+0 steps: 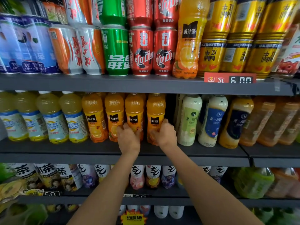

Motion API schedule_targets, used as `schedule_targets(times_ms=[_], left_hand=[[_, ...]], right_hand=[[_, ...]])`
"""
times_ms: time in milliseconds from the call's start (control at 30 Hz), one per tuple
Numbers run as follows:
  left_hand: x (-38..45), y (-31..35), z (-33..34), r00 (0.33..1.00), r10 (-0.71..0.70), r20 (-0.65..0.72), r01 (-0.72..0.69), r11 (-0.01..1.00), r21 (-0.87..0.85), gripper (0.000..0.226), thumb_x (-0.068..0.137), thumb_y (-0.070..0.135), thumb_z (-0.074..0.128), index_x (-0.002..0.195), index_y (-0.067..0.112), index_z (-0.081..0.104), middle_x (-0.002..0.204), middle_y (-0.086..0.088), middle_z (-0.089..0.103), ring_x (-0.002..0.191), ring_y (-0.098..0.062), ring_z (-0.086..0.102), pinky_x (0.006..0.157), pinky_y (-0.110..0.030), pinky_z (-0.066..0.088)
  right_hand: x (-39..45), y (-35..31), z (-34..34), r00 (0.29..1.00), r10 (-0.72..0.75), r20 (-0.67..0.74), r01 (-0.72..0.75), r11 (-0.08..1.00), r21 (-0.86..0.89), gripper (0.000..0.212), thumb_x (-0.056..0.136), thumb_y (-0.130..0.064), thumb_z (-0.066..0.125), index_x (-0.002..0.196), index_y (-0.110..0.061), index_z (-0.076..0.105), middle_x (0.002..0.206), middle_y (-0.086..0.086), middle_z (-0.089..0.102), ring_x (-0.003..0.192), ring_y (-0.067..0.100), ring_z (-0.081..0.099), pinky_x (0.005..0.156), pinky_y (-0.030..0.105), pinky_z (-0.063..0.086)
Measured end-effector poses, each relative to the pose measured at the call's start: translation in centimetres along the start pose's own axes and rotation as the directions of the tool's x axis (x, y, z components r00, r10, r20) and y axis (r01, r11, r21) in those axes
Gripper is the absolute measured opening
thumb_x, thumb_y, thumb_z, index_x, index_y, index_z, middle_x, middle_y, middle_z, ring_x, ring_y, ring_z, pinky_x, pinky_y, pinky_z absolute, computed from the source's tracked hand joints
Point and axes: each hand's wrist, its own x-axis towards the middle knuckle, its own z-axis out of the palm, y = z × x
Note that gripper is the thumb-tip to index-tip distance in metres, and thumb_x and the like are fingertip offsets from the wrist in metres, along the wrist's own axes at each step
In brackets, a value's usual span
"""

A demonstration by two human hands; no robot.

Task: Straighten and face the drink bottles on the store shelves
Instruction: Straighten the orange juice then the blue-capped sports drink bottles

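Head view shows both hands on the middle shelf (211, 153): the left hand (129, 137) curls around one orange juice bottle (134, 114), the right hand (165, 133) around its neighbour (155, 111). I judge this grip is for twisting labels frontward.

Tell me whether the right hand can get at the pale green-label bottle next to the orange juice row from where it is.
Probably yes. The right hand grips the last orange juice bottle, and the green-label bottle stands just beside it at the shelf front, with nothing between them.
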Motion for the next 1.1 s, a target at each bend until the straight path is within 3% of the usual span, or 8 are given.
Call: schedule_targets(times_ms=[200, 300, 533, 700, 767, 867, 1000, 1100], left_hand=[[0.0, -0.2, -0.6, 1.000, 0.030, -0.007, -0.030, 1.000, 0.005, 0.057, 0.085, 0.025, 0.067, 0.131, 0.001, 0.042, 0.130, -0.020, 0.042, 0.120, -0.038, 0.045, 0.097, -0.043, 0.039], [-1.4, 0.6, -1.1, 0.969, 0.148, -0.196, -0.160, 0.986, -0.043, 0.046, 0.082, 0.011, 0.067, 0.123, 0.000, 0.049, 0.121, -0.019, 0.048, 0.115, -0.035, 0.046, 0.096, -0.042, 0.038], [-6.2, 7.7, -1.2, 0.783, 0.505, -0.362, -0.598, 0.770, -0.221, 0.023, 0.081, 0.003, 0.051, 0.104, 0.005, 0.054, 0.101, -0.009, 0.049, 0.097, -0.020, 0.048, 0.084, -0.037, 0.042], [-9.9, 15.2, -0.9, 0.583, 0.664, -0.468, -0.807, 0.540, -0.240, 0.024, 0.080, 0.009, 0.047, 0.102, 0.005, 0.053, 0.100, -0.012, 0.051, 0.095, -0.019, 0.047, 0.083, -0.032, 0.040], [-9.8, 18.5, -1.5, 0.614, 0.585, -0.530, -0.774, 0.576, -0.261, 0.026, 0.083, 0.013, 0.051, 0.107, 0.003, 0.053, 0.105, -0.011, 0.051, 0.098, -0.011, 0.043, 0.087, -0.025, 0.036], [-7.4, 23.1, -3.5, 0.739, 0.373, -0.561, -0.592, 0.758, -0.276, 0.038, 0.086, 0.021, 0.059, 0.118, 0.004, 0.048, 0.119, -0.010, 0.048, 0.109, -0.009, 0.038, 0.092, -0.015, 0.026], [-4.1, 25.3, -4.1, 0.909, 0.162, -0.385, -0.279, 0.921, -0.271, 0.058, 0.086, 0.031, 0.063, 0.131, 0.004, 0.037, 0.137, -0.016, 0.038, 0.129, -0.028, 0.034, 0.106, -0.028, 0.023], [-2.7, 25.0, -3.7, 0.958, 0.137, -0.253, -0.185, 0.967, -0.178, 0.074, 0.085, 0.035, 0.067, 0.138, 0.000, 0.029, 0.143, -0.019, 0.034, 0.134, -0.032, 0.031, 0.109, -0.039, 0.027]], right_hand=[[0.2, -0.3, -0.1, 0.999, 0.034, 0.012, -0.034, 0.999, -0.018, 0.048, 0.084, -0.033, 0.067, 0.115, -0.006, 0.044, 0.117, 0.015, 0.058, 0.102, 0.036, 0.060, 0.081, 0.043, 0.051], [-0.1, 0.1, -1.3, 1.000, -0.003, 0.014, 0.004, 0.996, -0.092, 0.045, 0.085, -0.032, 0.066, 0.116, -0.006, 0.046, 0.115, 0.014, 0.059, 0.104, 0.035, 0.059, 0.081, 0.041, 0.048], [-2.0, 2.6, -10.0, 0.915, -0.392, -0.093, 0.393, 0.919, -0.011, 0.017, 0.091, -0.024, 0.058, 0.096, -0.009, 0.065, 0.077, 0.006, 0.070, 0.066, 0.024, 0.065, 0.068, 0.042, 0.054], [-3.7, 5.7, -19.4, 0.714, -0.547, -0.437, 0.580, 0.811, -0.069, 0.036, 0.089, -0.038, 0.050, 0.071, -0.010, 0.065, 0.057, -0.011, 0.052, 0.050, 0.008, 0.050, 0.052, 0.027, 0.045], [-3.6, 5.8, -22.7, 0.658, -0.555, -0.508, 0.607, 0.791, -0.079, 0.039, 0.088, -0.041, 0.049, 0.072, -0.010, 0.065, 0.058, -0.009, 0.056, 0.052, 0.008, 0.053, 0.052, 0.028, 0.045], [-2.2, 3.9, -26.2, 0.687, -0.577, -0.442, 0.616, 0.785, -0.067, 0.029, 0.090, -0.034, 0.059, 0.082, -0.008, 0.066, 0.069, -0.001, 0.065, 0.064, 0.013, 0.060, 0.061, 0.034, 0.051], [-0.6, 1.3, -26.8, 0.793, -0.527, -0.306, 0.529, 0.845, -0.084, 0.022, 0.092, -0.029, 0.058, 0.096, -0.008, 0.064, 0.078, -0.003, 0.061, 0.077, 0.016, 0.062, 0.072, 0.031, 0.051], [0.4, 0.5, -26.0, 0.845, -0.444, -0.300, 0.463, 0.886, -0.008, 0.017, 0.091, -0.028, 0.057, 0.098, -0.012, 0.060, 0.082, -0.001, 0.065, 0.077, 0.019, 0.065, 0.076, 0.036, 0.054]])
